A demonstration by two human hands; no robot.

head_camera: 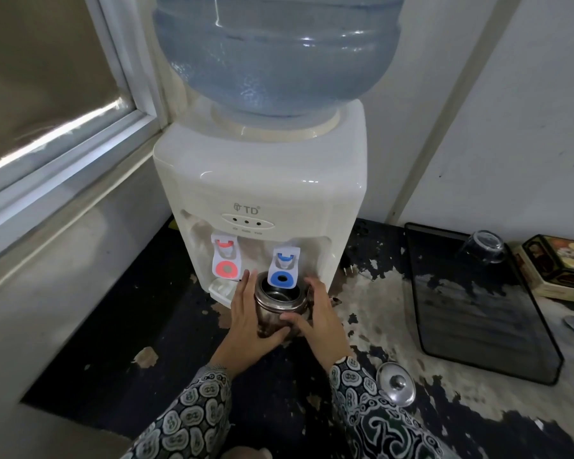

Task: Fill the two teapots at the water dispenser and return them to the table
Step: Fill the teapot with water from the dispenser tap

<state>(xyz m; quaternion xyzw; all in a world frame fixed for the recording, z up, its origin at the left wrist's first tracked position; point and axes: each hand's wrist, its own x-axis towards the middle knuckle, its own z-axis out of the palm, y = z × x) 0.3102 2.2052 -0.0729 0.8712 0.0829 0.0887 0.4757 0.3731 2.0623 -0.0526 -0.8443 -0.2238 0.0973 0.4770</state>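
Worn black counter in a white corner carries the water dispenser (262,200). Left hand (251,321) and right hand (315,318) clasp one open teapot (277,308) beneath the blue tap (283,267); its lid (396,383) lies near right. Filling seems barely begun; a second teapot is unseen.

teapot (276,304) sides hidden, bottle (275,54) top cropped

the teapot (279,306) is sitting before the water dispenser (262,180), its mouth under the right tap (283,266), between the left hand (249,321) and right hand (318,313). a lid (396,383) is lying to the right, with a tray (478,326) beyond it.
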